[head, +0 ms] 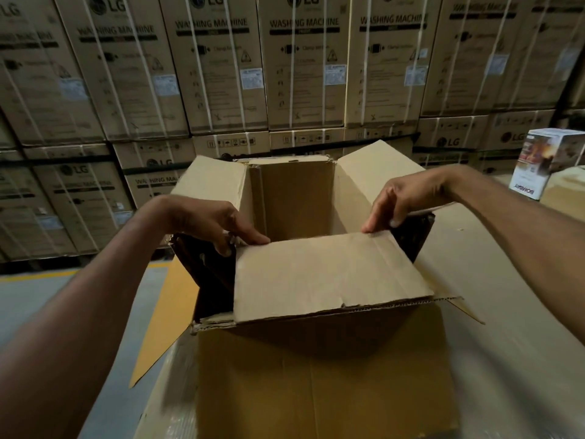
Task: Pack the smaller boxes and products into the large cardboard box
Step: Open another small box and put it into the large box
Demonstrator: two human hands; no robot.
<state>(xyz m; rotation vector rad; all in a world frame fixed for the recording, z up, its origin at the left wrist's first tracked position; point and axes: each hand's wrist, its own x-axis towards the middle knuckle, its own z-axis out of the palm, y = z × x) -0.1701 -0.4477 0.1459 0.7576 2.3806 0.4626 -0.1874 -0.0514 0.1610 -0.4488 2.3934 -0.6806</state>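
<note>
Left hand (215,224), fingers curled, grips large cardboard box (294,198) at left rim; right hand (402,201) pinches right rim. Near flap (329,277) folded inward; far interior open.

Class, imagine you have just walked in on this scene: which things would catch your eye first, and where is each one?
First, the large open brown cardboard box in the centre, its near flap folded inward, with the left hand and right hand on its left and right sides. Behind it rises a wall of stacked washing machine cartons bound with white straps. At the far right stands a small white printed product box.
</note>
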